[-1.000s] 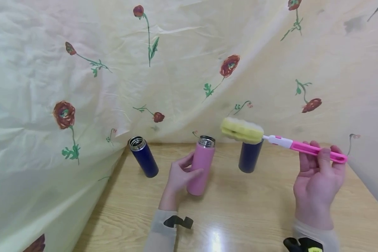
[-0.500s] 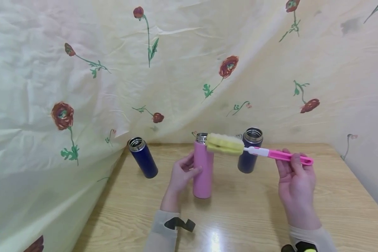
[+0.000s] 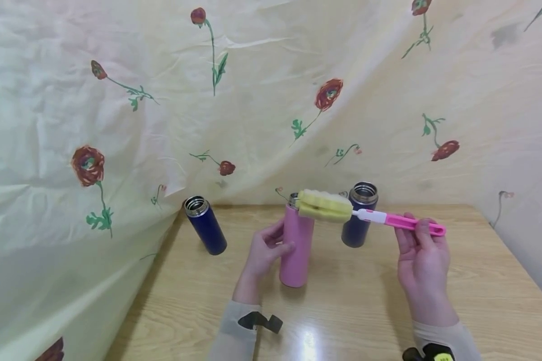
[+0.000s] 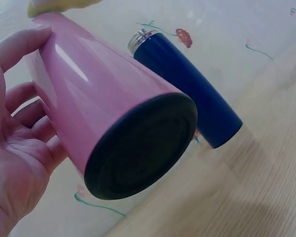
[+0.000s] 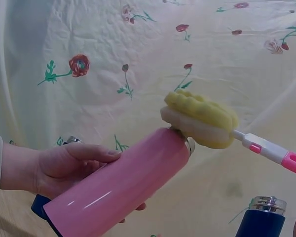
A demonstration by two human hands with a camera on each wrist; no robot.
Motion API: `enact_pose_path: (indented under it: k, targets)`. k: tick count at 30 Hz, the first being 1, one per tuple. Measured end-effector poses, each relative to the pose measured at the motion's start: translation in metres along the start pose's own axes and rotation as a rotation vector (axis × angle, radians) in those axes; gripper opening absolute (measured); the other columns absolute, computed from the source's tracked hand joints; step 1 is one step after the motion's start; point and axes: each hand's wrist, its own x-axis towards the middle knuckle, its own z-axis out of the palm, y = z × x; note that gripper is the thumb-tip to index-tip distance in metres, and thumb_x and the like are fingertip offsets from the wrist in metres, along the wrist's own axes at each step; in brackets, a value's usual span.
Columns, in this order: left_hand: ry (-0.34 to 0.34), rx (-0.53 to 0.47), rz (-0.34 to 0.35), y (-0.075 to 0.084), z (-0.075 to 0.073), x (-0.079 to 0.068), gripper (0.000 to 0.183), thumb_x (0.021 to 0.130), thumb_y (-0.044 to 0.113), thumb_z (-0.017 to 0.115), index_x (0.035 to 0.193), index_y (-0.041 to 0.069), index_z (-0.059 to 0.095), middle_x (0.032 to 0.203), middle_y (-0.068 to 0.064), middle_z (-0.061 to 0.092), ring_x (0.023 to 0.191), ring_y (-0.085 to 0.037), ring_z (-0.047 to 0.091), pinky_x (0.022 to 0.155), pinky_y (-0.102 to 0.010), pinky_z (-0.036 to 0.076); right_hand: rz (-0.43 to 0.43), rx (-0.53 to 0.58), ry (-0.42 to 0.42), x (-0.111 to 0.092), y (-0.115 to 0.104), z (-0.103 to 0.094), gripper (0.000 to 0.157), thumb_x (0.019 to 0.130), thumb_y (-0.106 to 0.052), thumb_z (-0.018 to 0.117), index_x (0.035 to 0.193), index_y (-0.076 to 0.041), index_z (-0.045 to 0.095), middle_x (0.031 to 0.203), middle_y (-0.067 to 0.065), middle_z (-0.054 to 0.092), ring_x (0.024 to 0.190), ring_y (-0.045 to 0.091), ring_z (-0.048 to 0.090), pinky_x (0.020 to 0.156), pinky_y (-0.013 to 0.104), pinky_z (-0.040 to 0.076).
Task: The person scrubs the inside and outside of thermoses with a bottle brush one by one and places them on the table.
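Note:
A pink bottle (image 3: pixel 296 250) with a bare steel neck is gripped around its body by my left hand (image 3: pixel 263 250). The left wrist view shows its black base (image 4: pixel 143 148) raised off the table. My right hand (image 3: pixel 423 260) pinches the pink handle (image 3: pixel 413 223) of a sponge bottle brush, held nearly level. Its yellow and white sponge head (image 3: pixel 325 205) overlaps the bottle's mouth in the head view. From the right wrist view, the sponge (image 5: pixel 202 121) lies right at the steel rim, outside the bottle.
One dark blue bottle (image 3: pixel 208 228) without a lid stands left of the pink one. Another open dark blue bottle (image 3: pixel 356 225) stands behind the brush. Both are on the wooden table (image 3: pixel 343 311). A flowered cloth (image 3: pixel 262 125) hangs behind.
My right hand has brought the brush left and down until the sponge reaches the pink bottle's mouth. My left hand has moved the bottle slightly right.

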Motion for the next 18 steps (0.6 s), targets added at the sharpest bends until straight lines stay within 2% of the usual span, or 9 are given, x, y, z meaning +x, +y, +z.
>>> enact_pose_path:
  k: [4, 9, 13, 18]
  targets:
    - [0.011, -0.022, -0.021, 0.0045, 0.0033, -0.0011, 0.077, 0.09, 0.013, 0.083, 0.154, -0.008, 0.047, 0.148, -0.03, 0.059, 0.129, -0.026, 0.065, 0.108, -0.04, 0.055, 0.004, -0.011, 0.005, 0.001, -0.0012, 0.0002, 0.011, 0.105, -0.005, 0.063, 0.113, -0.002, 0.055, 0.106, 0.021, 0.075, 0.1, 0.031, 0.079, 0.094, 0.038, 0.059]
    - [0.062, -0.019, -0.038, 0.008, 0.0052, -0.0031, 0.072, 0.09, 0.009, 0.08, 0.152, -0.01, 0.048, 0.143, -0.032, 0.061, 0.121, -0.021, 0.068, 0.106, -0.038, 0.056, 0.025, -0.043, 0.006, 0.002, 0.0, -0.0019, 0.01, 0.104, -0.005, 0.064, 0.111, -0.001, 0.057, 0.105, 0.021, 0.076, 0.1, 0.03, 0.079, 0.094, 0.039, 0.06]
    - [0.087, -0.029, -0.026, 0.0079, 0.0055, -0.0023, 0.073, 0.091, 0.017, 0.082, 0.152, -0.009, 0.049, 0.142, -0.03, 0.063, 0.12, -0.019, 0.068, 0.108, -0.036, 0.055, 0.044, -0.078, -0.018, 0.0036, 0.002, -0.0038, 0.008, 0.106, -0.005, 0.062, 0.109, -0.001, 0.056, 0.105, 0.02, 0.076, 0.1, 0.03, 0.079, 0.094, 0.038, 0.059]
    - [0.084, -0.094, -0.004, 0.0049, 0.0045, -0.0005, 0.075, 0.094, 0.027, 0.083, 0.152, -0.006, 0.05, 0.141, -0.027, 0.064, 0.118, -0.019, 0.071, 0.106, -0.038, 0.057, 0.049, -0.116, -0.054, 0.0054, 0.0041, -0.0047, 0.005, 0.107, -0.004, 0.059, 0.105, -0.001, 0.056, 0.101, 0.02, 0.076, 0.099, 0.029, 0.079, 0.093, 0.039, 0.06]
